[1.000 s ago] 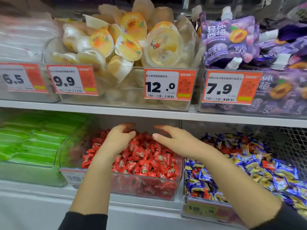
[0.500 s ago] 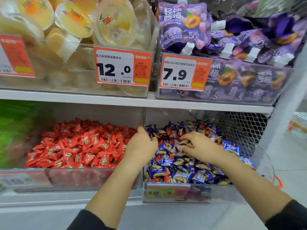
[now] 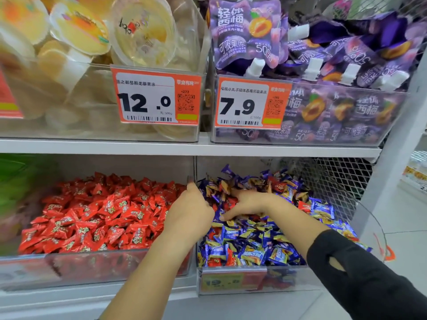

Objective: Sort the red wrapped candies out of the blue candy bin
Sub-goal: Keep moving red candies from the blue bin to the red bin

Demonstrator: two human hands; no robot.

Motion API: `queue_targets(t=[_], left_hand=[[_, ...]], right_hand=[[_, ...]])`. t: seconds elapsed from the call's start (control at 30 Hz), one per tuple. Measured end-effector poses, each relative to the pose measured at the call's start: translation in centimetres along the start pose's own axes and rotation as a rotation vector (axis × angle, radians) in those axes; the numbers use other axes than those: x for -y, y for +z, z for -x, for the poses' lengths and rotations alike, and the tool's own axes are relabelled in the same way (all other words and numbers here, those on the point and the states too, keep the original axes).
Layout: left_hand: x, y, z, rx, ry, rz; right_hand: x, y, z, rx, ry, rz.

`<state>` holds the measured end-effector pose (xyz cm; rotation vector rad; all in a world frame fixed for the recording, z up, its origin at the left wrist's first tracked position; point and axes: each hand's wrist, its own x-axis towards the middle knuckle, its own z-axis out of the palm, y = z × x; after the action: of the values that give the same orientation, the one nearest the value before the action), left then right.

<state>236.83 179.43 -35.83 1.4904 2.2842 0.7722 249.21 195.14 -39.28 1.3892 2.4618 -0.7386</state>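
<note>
The blue candy bin point(image 3: 300, 279) is a clear box on the lower shelf, heaped with blue-and-yellow wrapped candies point(image 3: 251, 248). Red wrapped candies point(image 3: 278, 187) lie scattered among them, at the back, at the right point(image 3: 303, 205) and against the front wall point(image 3: 216, 262). To its left stands a clear bin point(image 3: 92, 270) full of red candies point(image 3: 104, 213). My left hand point(image 3: 189, 211) is at the divider between the bins, its fingers curled down into the blue pile and hidden. My right hand point(image 3: 249, 203) rests on the blue pile, fingers spread, thumb stretched out.
An upper shelf point(image 3: 184, 146) hangs low over both bins, carrying jelly cups point(image 3: 143, 35) and purple pouches point(image 3: 249, 31) behind price tags. Wire mesh point(image 3: 335, 179) closes the back right. A white post point(image 3: 392, 172) stands to the right, and green packs point(image 3: 13, 181) lie at the far left.
Both hands went from the red bin across to the blue bin. Since half a second ago the view has come closer, and my right hand has spread wider over the blue pile.
</note>
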Motion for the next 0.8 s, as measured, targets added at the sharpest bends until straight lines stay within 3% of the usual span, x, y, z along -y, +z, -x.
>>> queue_targets(t=[0.2,0.43,0.5,0.6,0.7,0.8], left_hand=[[0.6,0.2,-0.1,0.016,0.029,0.034],[0.6,-0.1,0.2,0.035,0.022,0.024],[0.3,0.0,0.5,-0.090,0.102,-0.141],[-0.5,0.5,0.8,-0.346,0.444,-0.243],[-2.2,0.6,1.3,-0.180,0.462,-0.136],[-3.2,2.5,1.5,0.126,0.346,-0.302]], right_hand=[[0.4,-0.2,4.5,0.073,-0.323,-0.098],[-1.8,-3.8,9.1,-0.039,-0.213,-0.125],[-1.9,-3.6,8.8,-0.116,-0.186,-0.106],[-1.1,-2.2,7.7,-0.125,-0.155,0.086],[-0.4,-0.5,7.0,-0.063,-0.118,0.143],[-0.9,0.2,7.8,-0.034,-0.167,0.123]])
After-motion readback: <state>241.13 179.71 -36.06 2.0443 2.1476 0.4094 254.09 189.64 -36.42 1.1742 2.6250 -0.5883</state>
